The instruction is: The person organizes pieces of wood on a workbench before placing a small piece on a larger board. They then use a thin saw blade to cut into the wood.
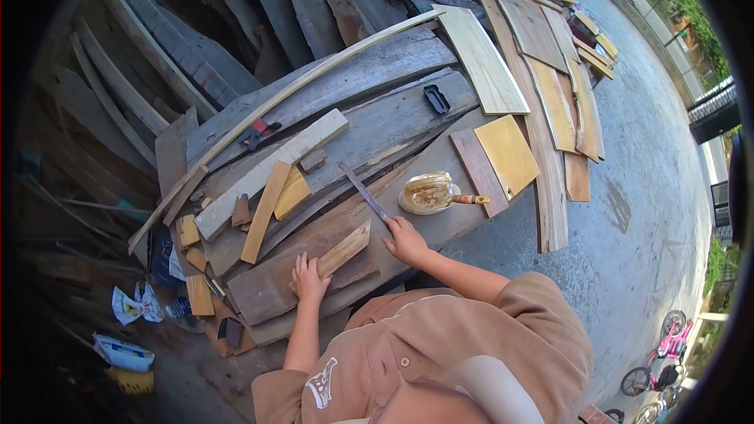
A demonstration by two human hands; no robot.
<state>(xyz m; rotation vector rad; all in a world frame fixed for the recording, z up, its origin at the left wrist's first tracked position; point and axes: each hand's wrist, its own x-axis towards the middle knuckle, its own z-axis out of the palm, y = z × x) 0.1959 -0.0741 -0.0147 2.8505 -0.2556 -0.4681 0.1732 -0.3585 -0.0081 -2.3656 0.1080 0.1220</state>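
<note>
My right hand (406, 241) is closed around the near end of a long flat metal file (364, 191), which points away to the upper left over the planks. My left hand (311, 277) grips the near end of a short wood piece (347, 246) with a pointed far end. That piece lies on a dark brown board (275, 286). Between the file and the wood piece there is a gap. To the right of my right hand sits a stained clear container (428, 193) with a brush (470, 199) resting over its edge.
Wood offcuts (265, 212), a red-and-black clamp (258, 134) and a black tray (436, 99) lie on the planks. Pale and yellow boards (506, 155) are at the right. Large slabs (298, 8) lean behind. Bags (123, 352) lie at lower left; bicycles (658, 357) stand far right.
</note>
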